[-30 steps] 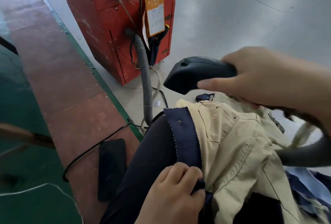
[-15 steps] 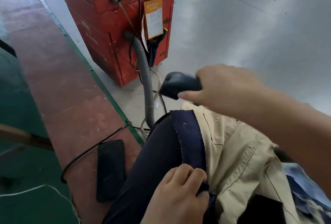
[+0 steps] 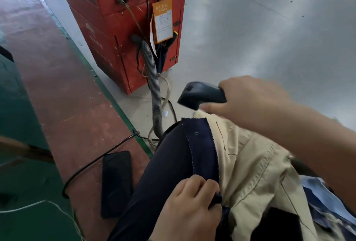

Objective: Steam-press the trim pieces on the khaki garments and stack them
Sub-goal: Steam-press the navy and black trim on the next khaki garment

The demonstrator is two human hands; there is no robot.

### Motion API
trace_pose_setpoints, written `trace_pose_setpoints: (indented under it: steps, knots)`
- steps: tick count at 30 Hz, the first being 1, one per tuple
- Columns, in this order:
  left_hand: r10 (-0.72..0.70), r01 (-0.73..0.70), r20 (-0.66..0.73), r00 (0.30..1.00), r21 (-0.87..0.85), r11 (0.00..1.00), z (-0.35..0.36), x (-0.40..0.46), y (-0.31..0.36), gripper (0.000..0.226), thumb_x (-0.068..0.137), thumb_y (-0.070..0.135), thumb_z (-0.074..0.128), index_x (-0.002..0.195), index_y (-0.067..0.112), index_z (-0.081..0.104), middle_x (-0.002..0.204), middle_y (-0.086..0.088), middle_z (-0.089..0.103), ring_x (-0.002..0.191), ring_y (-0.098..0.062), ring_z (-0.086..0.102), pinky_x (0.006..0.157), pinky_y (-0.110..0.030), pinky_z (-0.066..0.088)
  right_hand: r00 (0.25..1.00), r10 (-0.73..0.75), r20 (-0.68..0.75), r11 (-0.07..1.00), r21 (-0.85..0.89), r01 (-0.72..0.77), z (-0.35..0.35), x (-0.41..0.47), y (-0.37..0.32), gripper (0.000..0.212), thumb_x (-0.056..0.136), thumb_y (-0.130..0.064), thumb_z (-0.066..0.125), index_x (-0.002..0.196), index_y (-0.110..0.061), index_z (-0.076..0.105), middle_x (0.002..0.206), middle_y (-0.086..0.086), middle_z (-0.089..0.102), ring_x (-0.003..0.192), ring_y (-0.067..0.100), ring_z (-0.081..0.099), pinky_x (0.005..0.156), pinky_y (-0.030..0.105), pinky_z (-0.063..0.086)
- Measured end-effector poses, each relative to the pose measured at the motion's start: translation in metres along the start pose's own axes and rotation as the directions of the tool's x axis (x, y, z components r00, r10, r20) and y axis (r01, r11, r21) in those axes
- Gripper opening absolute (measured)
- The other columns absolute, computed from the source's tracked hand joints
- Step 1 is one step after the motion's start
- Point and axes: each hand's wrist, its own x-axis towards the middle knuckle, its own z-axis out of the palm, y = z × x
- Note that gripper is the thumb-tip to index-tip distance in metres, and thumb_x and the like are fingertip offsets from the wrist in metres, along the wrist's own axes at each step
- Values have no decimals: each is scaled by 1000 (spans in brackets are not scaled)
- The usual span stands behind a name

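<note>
Now | left hand [image 3: 189, 205] pinches navy trim [image 3: 201, 147] at near end | right hand [image 3: 250, 98] grips steamer [image 3: 200, 94] | khaki garment [image 3: 256, 165] looks soft, light, limp: hold trim taut by its ends

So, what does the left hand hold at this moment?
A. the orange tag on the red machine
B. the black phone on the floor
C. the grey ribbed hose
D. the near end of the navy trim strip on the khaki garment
D: the left hand pinches the near end of the navy trim strip lying along the khaki garment, while the right hand grips the dark steamer head.
</note>
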Motion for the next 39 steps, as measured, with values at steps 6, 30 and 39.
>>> trace_pose_setpoints:
  steps: [6, 30, 39]
  knots:
    - [-9, 9, -42, 999, 9, 1000, 1, 0, -5, 13, 68, 25, 75, 61, 25, 64, 78, 11, 62, 68, -14, 59, 67, -23, 44, 1000, -9, 24, 958, 285, 1, -23, -19, 34, 53, 65, -77, 51, 65, -25, 56, 55, -20, 62, 46, 2, 58, 49, 29, 39]
    - [-1, 0, -53, 999, -7, 1000, -1, 2, -12, 21, 83, 31, 64, 62, 28, 66, 79, 13, 63, 72, -11, 60, 67, -22, 42, 980, 125, 156, 975, 163, -150, 10, -66, 35, 69, 57, -95, 27, 74, -35, 55, 60, -23, 59, 45, 0, 52, 45, 26, 34]
    - [-76, 73, -59, 995, -62, 995, -20, 15, -25, 23, 83, 25, 55, 68, 22, 72, 86, 8, 66, 81, -17, 61, 73, -31, 45, 977, 194, 88, 906, 365, -213, 22, -25, 46, 46, 79, -74, 52, 75, -28, 56, 56, -3, 61, 50, 12, 60, 49, 27, 39]
